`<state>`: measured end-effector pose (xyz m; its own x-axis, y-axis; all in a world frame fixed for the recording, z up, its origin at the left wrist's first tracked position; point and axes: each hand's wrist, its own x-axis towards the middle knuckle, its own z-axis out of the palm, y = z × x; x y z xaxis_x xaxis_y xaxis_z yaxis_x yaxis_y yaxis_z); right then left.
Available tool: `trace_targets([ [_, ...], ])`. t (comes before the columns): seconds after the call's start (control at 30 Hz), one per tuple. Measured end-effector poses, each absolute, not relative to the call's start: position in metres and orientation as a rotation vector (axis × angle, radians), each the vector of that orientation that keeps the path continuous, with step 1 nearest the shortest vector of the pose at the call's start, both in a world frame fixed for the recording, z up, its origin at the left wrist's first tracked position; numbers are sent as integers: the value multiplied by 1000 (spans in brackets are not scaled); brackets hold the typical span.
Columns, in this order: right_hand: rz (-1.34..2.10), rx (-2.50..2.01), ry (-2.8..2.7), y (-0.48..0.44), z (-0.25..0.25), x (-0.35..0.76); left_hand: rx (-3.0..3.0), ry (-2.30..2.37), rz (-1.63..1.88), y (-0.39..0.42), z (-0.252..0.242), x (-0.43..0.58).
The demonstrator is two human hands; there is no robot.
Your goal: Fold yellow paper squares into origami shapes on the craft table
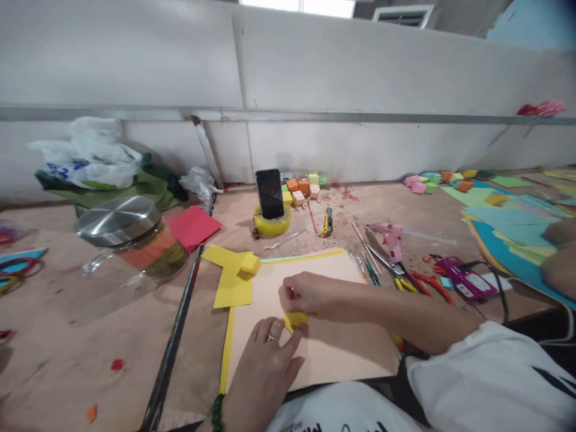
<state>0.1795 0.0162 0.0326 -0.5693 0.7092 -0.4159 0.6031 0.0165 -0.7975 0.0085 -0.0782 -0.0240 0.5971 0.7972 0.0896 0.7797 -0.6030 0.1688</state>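
Note:
A small folded piece of yellow paper rests on a stack of pale peach paper in front of me. My right hand has its fingers curled and pinched at the upper side of that piece. From the near side, my left hand, with a ring and a green bead bracelet, steadies the piece with bent fingertips. Just beyond the stack's upper left corner lie a cut yellow paper strip and a small yellow paper cube.
A phone leans on a yellow tape roll near several paper cubes. On the left stands a lidded glass jar. A pink glue gun, scissors and pliers lie right. Another person's hand shows far right.

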Motion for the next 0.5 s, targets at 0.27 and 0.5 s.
trace_targets([
  [0.27,1613,-1640,-2056,40,12,225,2753,1322,362,-79,-32,6],
  [0.5,989,-1712,-2398,16,30,204,2841,1308,351,-77,-33,5],
])
